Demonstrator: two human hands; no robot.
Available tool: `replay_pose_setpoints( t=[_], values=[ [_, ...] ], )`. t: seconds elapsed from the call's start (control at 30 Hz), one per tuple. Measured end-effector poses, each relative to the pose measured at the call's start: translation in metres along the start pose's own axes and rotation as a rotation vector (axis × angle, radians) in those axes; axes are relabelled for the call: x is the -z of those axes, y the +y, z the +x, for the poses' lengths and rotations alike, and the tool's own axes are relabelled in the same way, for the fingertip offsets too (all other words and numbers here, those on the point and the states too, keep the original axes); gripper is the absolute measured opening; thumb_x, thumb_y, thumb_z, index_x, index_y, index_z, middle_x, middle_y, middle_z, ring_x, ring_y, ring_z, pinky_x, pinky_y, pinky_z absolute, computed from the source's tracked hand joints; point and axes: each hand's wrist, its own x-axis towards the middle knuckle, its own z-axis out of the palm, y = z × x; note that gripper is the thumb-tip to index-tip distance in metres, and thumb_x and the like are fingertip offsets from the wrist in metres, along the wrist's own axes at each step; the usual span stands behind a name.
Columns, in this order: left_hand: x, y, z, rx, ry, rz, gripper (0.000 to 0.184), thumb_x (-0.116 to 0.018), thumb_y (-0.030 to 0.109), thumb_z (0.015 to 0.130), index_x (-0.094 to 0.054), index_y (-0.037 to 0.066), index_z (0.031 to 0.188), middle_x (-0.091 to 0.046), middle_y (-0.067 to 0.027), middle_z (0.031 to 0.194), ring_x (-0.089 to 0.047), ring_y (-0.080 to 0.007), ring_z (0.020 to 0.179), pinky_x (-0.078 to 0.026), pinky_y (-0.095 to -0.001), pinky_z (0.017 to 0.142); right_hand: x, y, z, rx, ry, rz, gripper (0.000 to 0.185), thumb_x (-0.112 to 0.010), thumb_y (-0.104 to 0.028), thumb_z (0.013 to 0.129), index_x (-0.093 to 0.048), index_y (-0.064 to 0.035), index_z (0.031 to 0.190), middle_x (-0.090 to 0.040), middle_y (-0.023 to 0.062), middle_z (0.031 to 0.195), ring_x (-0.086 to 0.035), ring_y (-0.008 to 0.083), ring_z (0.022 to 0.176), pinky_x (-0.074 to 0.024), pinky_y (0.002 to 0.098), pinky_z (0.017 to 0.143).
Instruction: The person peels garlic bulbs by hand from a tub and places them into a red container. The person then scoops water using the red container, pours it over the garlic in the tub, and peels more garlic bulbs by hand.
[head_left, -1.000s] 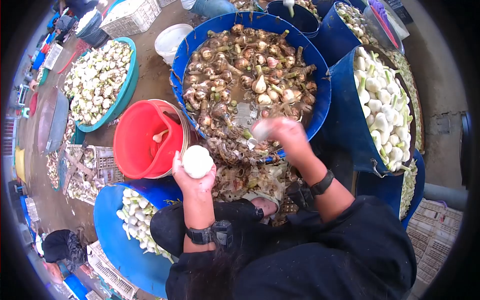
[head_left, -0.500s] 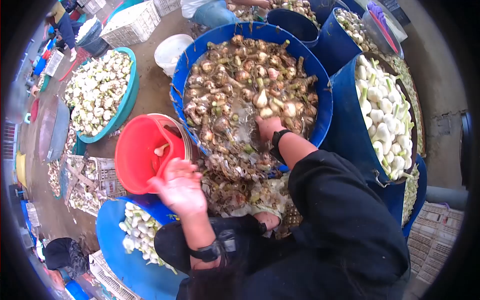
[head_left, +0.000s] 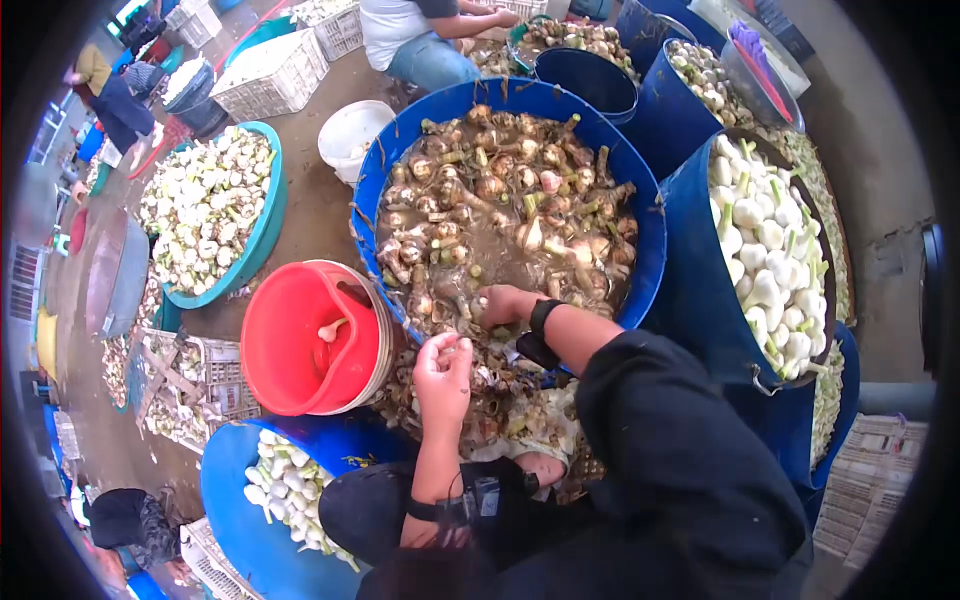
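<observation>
My right hand (head_left: 507, 305) is closed around a garlic bulb (head_left: 480, 300), just over the near side of a big blue tub (head_left: 655, 225); the fingers hide most of the bulb. In the tub's muddy water lie many unpeeled garlic bulbs (head_left: 490, 187) with cut stems. My left hand (head_left: 443, 378) is raised just in front of the near rim, its fingers curled in; anything between them is hidden. Left of it stands a red bucket (head_left: 275, 340) with a single garlic bulb (head_left: 331, 330) inside. Wet peelings (head_left: 500, 385) are heaped below my hands.
White garlic fills a tilted blue barrel (head_left: 690, 240) on the right and part of a blue container (head_left: 225, 490) at lower left. A green basin (head_left: 270, 225) of garlic and a white bucket (head_left: 340, 135) stand further left. A person (head_left: 415, 45) sits beyond the tub.
My right hand has come out of the water toward the near rim. My left hand has moved right, away from the red bucket, and its spread fingers have curled in.
</observation>
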Motion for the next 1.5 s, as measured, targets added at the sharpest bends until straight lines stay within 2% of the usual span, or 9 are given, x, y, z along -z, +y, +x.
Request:
replay_pose_setpoints(
  t=[0.2, 0.4, 0.67, 0.8, 1.0, 1.13, 1.3, 1.43, 1.5],
  values=[
    [-0.002, -0.009, 0.008, -0.34, 0.07, 0.447, 0.067, -0.063, 0.039, 0.082, -0.036, -0.002, 0.127, -0.041, -0.0228, 0.123, -0.045, -0.0271, 0.106, -0.037, -0.0389, 0.091, 0.014, -0.07, -0.114, 0.382, 0.092, 0.777, 0.031, -0.069, -0.021, 0.073, -0.059, -0.0028, 0.096, -0.065, 0.007, 0.079, -0.061, 0.0213, 0.069, -0.0502, 0.0308, 0.065],
    [0.002, 0.016, 0.002, -0.126, 0.057, -0.006, 0.046, -0.069, 0.028, 0.078, -0.053, -0.004, 0.106, -0.059, -0.0069, 0.087, -0.055, -0.0127, 0.079, -0.045, -0.0262, 0.074, 0.009, -0.087, -0.164, 0.583, 0.525, -0.165, 0.017, -0.052, -0.017, 0.08, -0.057, -0.001, 0.08, -0.061, 0.0181, 0.075, -0.062, 0.0328, 0.073, -0.0493, 0.0413, 0.066],
    [0.009, 0.016, -0.001, 0.242, 0.041, -0.257, 0.025, -0.062, 0.02, 0.08, -0.057, 0.002, 0.096, -0.055, -0.001, 0.073, -0.044, -0.0052, 0.047, -0.032, -0.0206, 0.039, 0.008, -0.096, -0.16, 0.399, 0.418, -0.087, 0.025, -0.053, -0.024, 0.075, -0.06, -0.0017, 0.064, -0.06, 0.0166, 0.063, -0.062, 0.0323, 0.064, -0.0498, 0.041, 0.058],
    [0.007, 0.013, 0.0, 0.258, -0.025, -0.397, 0.025, -0.047, 0.026, 0.086, -0.056, 0.007, 0.1, -0.052, 0.0002, 0.069, -0.039, -0.0065, 0.04, -0.025, -0.0201, 0.032, 0.012, -0.08, -0.155, 0.154, 0.024, 0.71, 0.027, -0.052, -0.025, 0.078, -0.062, 0.0005, 0.08, -0.058, 0.0212, 0.066, -0.058, 0.036, 0.062, -0.0483, 0.0402, 0.06],
    [0.011, 0.014, 0.002, 0.25, -0.127, -0.317, 0.026, -0.047, 0.023, 0.085, -0.056, 0.006, 0.103, -0.053, -0.0001, 0.069, -0.039, -0.0051, 0.04, -0.025, -0.0182, 0.032, 0.013, -0.084, -0.174, 0.441, 0.343, 0.024, 0.026, -0.049, -0.023, 0.082, -0.062, -0.0005, 0.079, -0.061, 0.018, 0.069, -0.058, 0.0351, 0.064, -0.0483, 0.0407, 0.062],
    [0.01, 0.01, 0.0, 0.317, -0.158, -0.414, 0.03, -0.047, 0.026, 0.084, -0.056, 0.004, 0.102, -0.053, 0.0001, 0.067, -0.04, -0.0051, 0.04, -0.025, -0.018, 0.032, 0.013, -0.081, -0.163, 0.258, 0.22, 0.324, 0.026, -0.045, -0.018, 0.082, -0.061, 0.0016, 0.075, -0.06, 0.0154, 0.063, -0.062, 0.0261, 0.061, -0.0498, 0.0393, 0.058],
    [0.022, 0.017, 0.001, 0.023, -0.388, -0.342, 0.05, -0.046, 0.03, 0.085, -0.044, -0.002, 0.124, -0.058, -0.0081, 0.101, -0.056, -0.0108, 0.085, -0.044, -0.0206, 0.065, 0.011, -0.071, -0.173, 0.043, -0.135, 1.323, 0.03, -0.049, -0.021, 0.088, -0.061, 0.0052, 0.081, -0.062, 0.0126, 0.075, -0.062, 0.0155, 0.065, -0.0478, 0.0361, 0.049],
    [0.022, 0.014, 0.003, 0.123, -0.453, 0.07, 0.063, -0.06, 0.024, 0.081, -0.035, -0.003, 0.132, -0.052, -0.0133, 0.119, -0.051, -0.0167, 0.108, -0.039, -0.028, 0.092, 0.005, -0.065, -0.175, 0.618, 0.594, 0.325, 0.022, -0.057, -0.024, 0.086, -0.064, -0.0023, 0.086, -0.059, 0.0102, 0.067, -0.058, 0.0153, 0.06, -0.0456, 0.0356, 0.058],
    [0.015, 0.021, -0.01, -0.107, -0.441, 0.285, 0.063, -0.062, 0.018, 0.078, -0.035, -0.001, 0.132, -0.051, -0.0142, 0.121, -0.049, -0.0196, 0.11, -0.038, -0.0296, 0.094, 0.013, -0.063, -0.175, 0.327, 0.437, 0.52, 0.021, -0.058, -0.022, 0.086, -0.065, -0.002, 0.084, -0.06, 0.0086, 0.066, -0.058, 0.0142, 0.059, -0.0449, 0.0345, 0.057]
  ],
)
